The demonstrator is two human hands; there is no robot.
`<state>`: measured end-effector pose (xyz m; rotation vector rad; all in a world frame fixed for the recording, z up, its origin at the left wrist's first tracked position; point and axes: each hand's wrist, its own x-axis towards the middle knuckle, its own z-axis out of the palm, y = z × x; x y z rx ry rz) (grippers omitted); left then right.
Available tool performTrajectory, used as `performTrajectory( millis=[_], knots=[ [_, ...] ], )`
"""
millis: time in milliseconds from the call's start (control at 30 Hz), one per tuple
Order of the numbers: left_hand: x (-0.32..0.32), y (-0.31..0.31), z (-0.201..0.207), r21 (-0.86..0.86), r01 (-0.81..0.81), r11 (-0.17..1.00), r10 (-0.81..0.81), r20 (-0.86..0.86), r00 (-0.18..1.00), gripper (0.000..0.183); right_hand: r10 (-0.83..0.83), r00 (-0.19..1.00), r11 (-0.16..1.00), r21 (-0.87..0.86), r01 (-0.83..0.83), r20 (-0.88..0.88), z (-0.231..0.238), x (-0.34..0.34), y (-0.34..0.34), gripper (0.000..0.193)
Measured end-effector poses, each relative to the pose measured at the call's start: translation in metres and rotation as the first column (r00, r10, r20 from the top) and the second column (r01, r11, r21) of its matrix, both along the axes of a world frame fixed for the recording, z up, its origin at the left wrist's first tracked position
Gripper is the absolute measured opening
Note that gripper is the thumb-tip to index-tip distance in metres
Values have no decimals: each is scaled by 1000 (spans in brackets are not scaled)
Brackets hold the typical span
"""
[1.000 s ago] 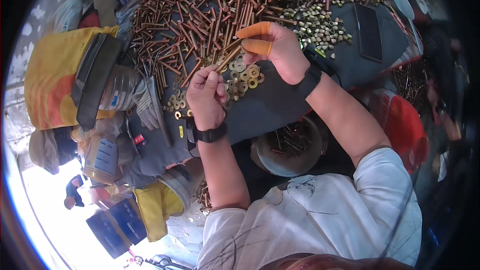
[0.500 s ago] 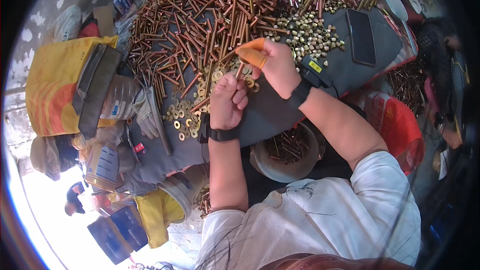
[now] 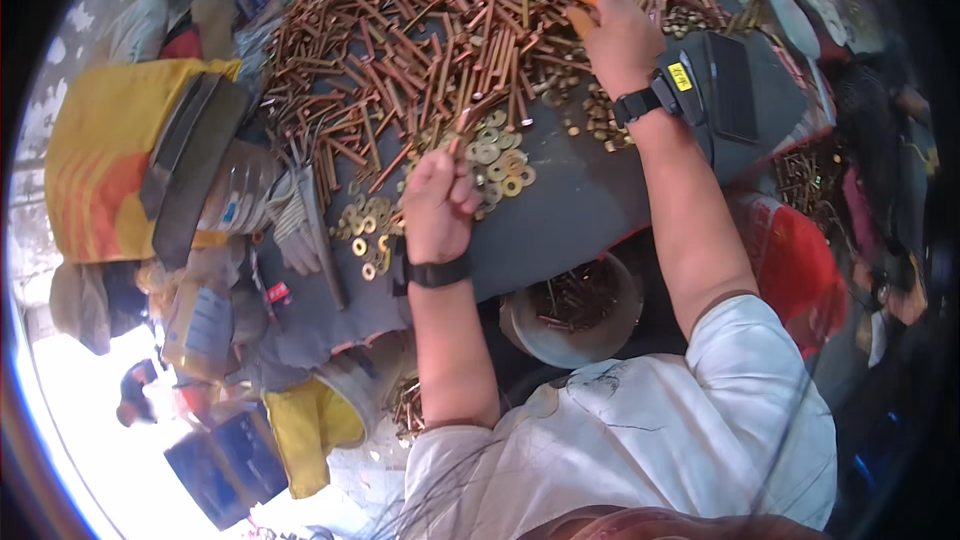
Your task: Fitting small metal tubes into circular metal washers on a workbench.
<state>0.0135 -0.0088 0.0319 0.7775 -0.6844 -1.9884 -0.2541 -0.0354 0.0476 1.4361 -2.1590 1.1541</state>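
My left hand point(image 3: 438, 202) is closed around a slim copper-coloured bolt point(image 3: 457, 143), which points up out of the fist; most of it is hidden. It hovers over flat brass-coloured washers point(image 3: 487, 154) spread on a dark grey mat point(image 3: 580, 190). Farther off to the right, my right hand point(image 3: 622, 45) reaches over the edge of a heap of long copper-coloured bolts point(image 3: 410, 70). Orange covers sit on its thumb and a finger, which are apart with nothing visible between them. Small metal nuts point(image 3: 612, 130) lie partly under this hand and wrist.
A dark phone point(image 3: 730, 88) lies right of my right wrist. Below the table edge stands a bucket point(image 3: 570, 312) with bolts in it. A grey-white glove point(image 3: 293, 225) and a yellow bag point(image 3: 110, 160) are at left; a red bag point(image 3: 795, 255) hangs at right.
My right hand has left the bolt held by my left hand and moved away, up and to the right, its fingers spreading. My left hand keeps the bolt and has shifted slightly.
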Motion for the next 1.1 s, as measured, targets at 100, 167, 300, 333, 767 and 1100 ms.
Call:
performTrajectory(
  millis=[100,167,300,333,767,1100],
  knots=[
    [11,-2,-4,-41,24,999,-26,-45,999,16,-214,975,977,-24,212,-65,-12,-51,1,19],
    [9,-3,-3,-16,13,1000,-14,-40,999,19,-240,965,963,96,251,-108,-24,-73,7,23],
    [4,-4,-2,-35,37,999,-38,-32,999,22,-164,963,926,302,225,-213,-37,-76,6,35],
    [3,-4,-2,-37,40,998,-41,-28,999,22,-157,951,907,343,245,-265,-36,-74,6,37],
    [1,0,-1,-38,2,999,-1,21,1000,22,-50,992,946,313,85,-118,7,-48,27,14],
    [-22,5,-4,-68,47,997,-34,184,982,22,521,-112,713,-504,-487,846,18,41,47,24]
  ],
)
